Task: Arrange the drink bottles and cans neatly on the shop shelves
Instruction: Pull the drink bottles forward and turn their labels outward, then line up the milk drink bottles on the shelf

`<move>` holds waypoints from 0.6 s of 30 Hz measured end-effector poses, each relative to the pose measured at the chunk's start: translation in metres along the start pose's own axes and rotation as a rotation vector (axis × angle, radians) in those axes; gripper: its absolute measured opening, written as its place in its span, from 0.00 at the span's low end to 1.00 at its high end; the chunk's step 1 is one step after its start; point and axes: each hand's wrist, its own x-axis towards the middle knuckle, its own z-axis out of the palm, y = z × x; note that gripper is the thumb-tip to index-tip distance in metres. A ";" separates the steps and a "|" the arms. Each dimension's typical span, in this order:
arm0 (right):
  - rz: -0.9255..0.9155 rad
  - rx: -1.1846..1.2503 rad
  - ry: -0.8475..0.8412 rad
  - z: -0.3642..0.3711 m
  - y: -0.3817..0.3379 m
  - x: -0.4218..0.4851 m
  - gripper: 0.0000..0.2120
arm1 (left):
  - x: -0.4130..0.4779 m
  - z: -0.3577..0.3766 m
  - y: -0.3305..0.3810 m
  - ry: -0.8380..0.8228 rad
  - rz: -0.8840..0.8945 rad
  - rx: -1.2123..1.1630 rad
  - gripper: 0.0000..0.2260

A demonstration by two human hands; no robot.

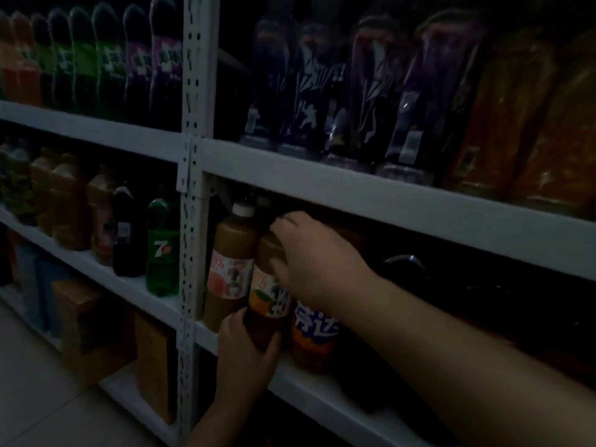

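My right hand (312, 262) grips the top of the orange juice bottle (267, 296); my left hand (248, 353) curls round its base. The peach bottle (230, 253) stands just left, the Fanta bottle (314, 332) just right.

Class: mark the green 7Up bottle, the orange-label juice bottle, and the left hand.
green 7Up bottle (163, 250): head view, logo label.
orange-label juice bottle (265, 296): head view, label.
left hand (247, 351): head view, back of hand.
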 end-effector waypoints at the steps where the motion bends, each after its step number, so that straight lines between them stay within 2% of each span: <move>1: -0.049 -0.003 0.075 -0.008 0.003 -0.012 0.14 | 0.003 -0.004 0.011 0.036 0.016 -0.003 0.28; 6: -0.137 0.034 0.509 -0.059 0.036 -0.060 0.09 | 0.032 -0.037 0.127 0.302 0.314 -0.156 0.21; 8: -0.128 0.028 0.680 -0.078 0.054 -0.070 0.10 | 0.045 -0.047 0.180 0.359 0.463 -0.251 0.18; 10: -0.084 0.003 0.775 -0.093 0.072 -0.074 0.11 | 0.060 -0.050 0.227 0.380 0.548 -0.332 0.14; 12: -0.004 -0.027 0.744 -0.104 0.086 -0.073 0.11 | 0.074 -0.052 0.266 0.369 0.557 -0.388 0.09; 15: 0.151 -0.060 0.543 -0.114 0.093 -0.070 0.08 | 0.083 -0.053 0.306 0.397 0.584 -0.349 0.06; 18: 0.242 -0.069 0.348 -0.125 0.096 -0.069 0.08 | 0.087 -0.057 0.329 0.303 0.543 -0.354 0.11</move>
